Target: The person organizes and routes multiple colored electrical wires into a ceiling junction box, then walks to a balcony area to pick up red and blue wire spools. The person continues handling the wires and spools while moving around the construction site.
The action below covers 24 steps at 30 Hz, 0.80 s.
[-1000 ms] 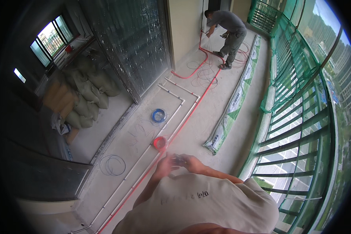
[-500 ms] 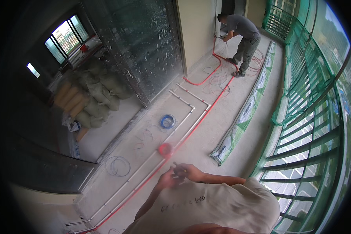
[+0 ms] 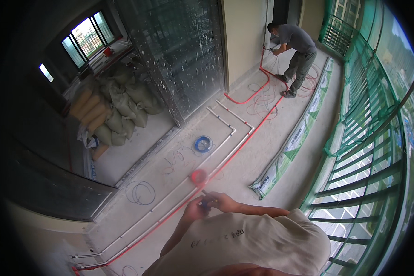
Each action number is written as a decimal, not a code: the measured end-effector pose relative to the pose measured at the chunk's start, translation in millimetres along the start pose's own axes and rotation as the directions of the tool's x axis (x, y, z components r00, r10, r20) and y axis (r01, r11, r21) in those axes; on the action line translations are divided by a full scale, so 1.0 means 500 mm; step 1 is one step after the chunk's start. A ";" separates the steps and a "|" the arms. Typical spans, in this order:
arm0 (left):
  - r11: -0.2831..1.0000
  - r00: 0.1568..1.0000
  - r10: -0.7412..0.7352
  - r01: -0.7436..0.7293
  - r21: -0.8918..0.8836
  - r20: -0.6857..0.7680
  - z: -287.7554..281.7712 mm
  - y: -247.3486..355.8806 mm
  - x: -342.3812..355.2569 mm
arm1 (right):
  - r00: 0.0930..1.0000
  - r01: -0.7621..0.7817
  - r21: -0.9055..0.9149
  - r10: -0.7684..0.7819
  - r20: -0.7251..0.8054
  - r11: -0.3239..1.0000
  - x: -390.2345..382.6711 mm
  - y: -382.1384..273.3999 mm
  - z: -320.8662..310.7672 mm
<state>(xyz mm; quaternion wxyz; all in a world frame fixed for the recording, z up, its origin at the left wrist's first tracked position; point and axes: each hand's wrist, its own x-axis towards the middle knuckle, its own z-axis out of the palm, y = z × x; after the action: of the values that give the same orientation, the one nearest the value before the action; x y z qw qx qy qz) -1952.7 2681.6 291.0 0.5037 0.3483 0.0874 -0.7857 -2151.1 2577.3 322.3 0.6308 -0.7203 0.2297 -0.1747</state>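
Observation:
My left hand [image 3: 195,210] and my right hand [image 3: 221,202] meet in front of my chest. Fingers of both are curled round something small, with a dark bluish part between them and a short end poking out past the right fingertips. What it is, blur and the fingers hide. Just beyond my hands, a round red coil [image 3: 198,176], smeared, shows over the white pipes. A long red conduit [image 3: 225,159] follows the white pipe [image 3: 188,190] across the floor. A blue wire coil [image 3: 203,144] lies farther off.
A co-worker [image 3: 300,41] bends near the far doorway beside loose wires. Green-white packaging [image 3: 290,152] lies lengthwise on my right, by the netted green railing [image 3: 354,188]. Thin looped wire [image 3: 140,192] rests at left. Filled sacks [image 3: 124,108] stand behind the glass door [image 3: 175,55].
The whole view has shifted, moving the surroundings slightly right and mostly down. My hands stay together, and more of the dark bluish part shows between them.

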 end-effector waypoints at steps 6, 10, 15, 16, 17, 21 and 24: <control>0.725 0.774 0.455 -0.033 0.688 -0.441 -0.125 0.024 -0.078 | 0.992 -0.123 -0.197 0.118 -0.037 0.973 -0.025 0.021 -0.002; -0.460 0.947 0.286 0.271 0.845 -0.148 -0.388 -0.031 -0.174 | 0.938 -0.344 -0.231 0.323 -0.124 0.910 -0.069 0.034 -0.010; 0.162 0.923 0.196 0.301 0.940 -0.330 -0.472 -0.121 -0.220 | 0.920 -0.374 -0.275 0.316 -0.234 0.886 -0.109 0.049 0.001; 0.247 0.921 0.190 0.290 0.924 -0.340 -0.473 -0.135 -0.226 | 0.925 -0.355 -0.259 0.297 -0.237 0.898 -0.107 0.045 0.006; 0.290 0.925 0.189 0.269 0.919 -0.331 -0.474 -0.138 -0.225 | 0.914 -0.378 -0.238 0.320 -0.250 0.895 -0.101 0.044 0.008; 0.298 0.967 0.191 0.105 0.949 -0.167 -0.457 -0.127 -0.212 | 0.881 -0.427 -0.312 0.313 -0.354 0.849 -0.102 0.035 0.014; 0.574 0.975 0.189 -0.010 0.819 -0.120 -0.429 -0.097 -0.225 | 0.866 -0.478 -0.368 0.358 -0.349 0.798 -0.090 0.049 0.037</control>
<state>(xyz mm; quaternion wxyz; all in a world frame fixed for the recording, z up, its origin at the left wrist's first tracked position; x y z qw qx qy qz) -1867.3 2891.8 193.0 0.3204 0.6196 -0.2534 -0.6703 -2181.3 2615.3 297.1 0.4370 -0.7456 0.4988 -0.0665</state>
